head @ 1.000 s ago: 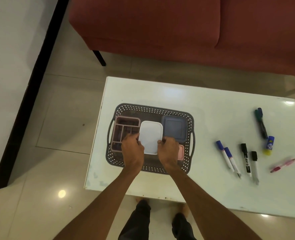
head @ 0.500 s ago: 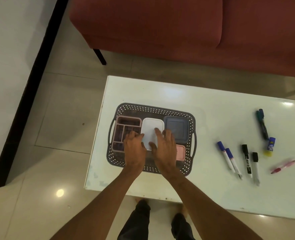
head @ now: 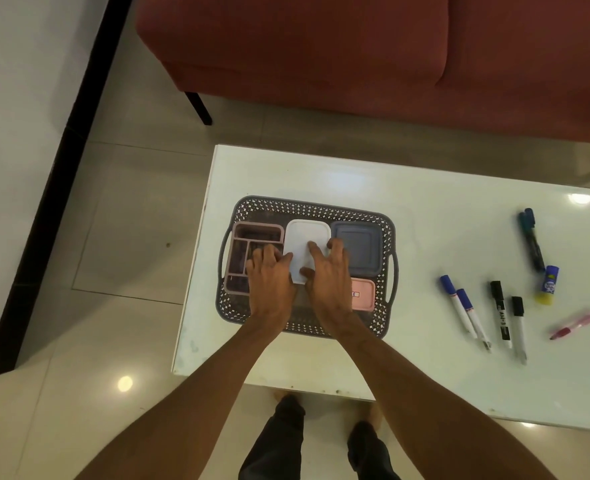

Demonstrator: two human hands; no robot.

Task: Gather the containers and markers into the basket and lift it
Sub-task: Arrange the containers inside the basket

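Note:
A grey perforated basket [head: 307, 206] sits at the left of the white table. Inside it lie a pink divided tray [head: 243, 249], a white lidded container [head: 305, 239], a grey-blue lidded container [head: 359, 247] and a small pink box [head: 364, 294]. My left hand [head: 271, 282] touches the white container's left edge. My right hand [head: 328, 275] rests on top of it with spread fingers. On the table to the right lie two blue-capped markers [head: 461, 311], two black-capped markers [head: 508, 315], a dark marker pair [head: 532, 239], a glue stick [head: 549, 284] and a pink pen [head: 576, 324].
A red sofa [head: 355, 53] stands behind the table [head: 425, 209]. The tiled floor lies left of the table edge. My legs show below the table's near edge.
The white container has been pushed farther back in the basket, uncovering the small pink box. My right hand has gone from gripping its edge to lying spread on top.

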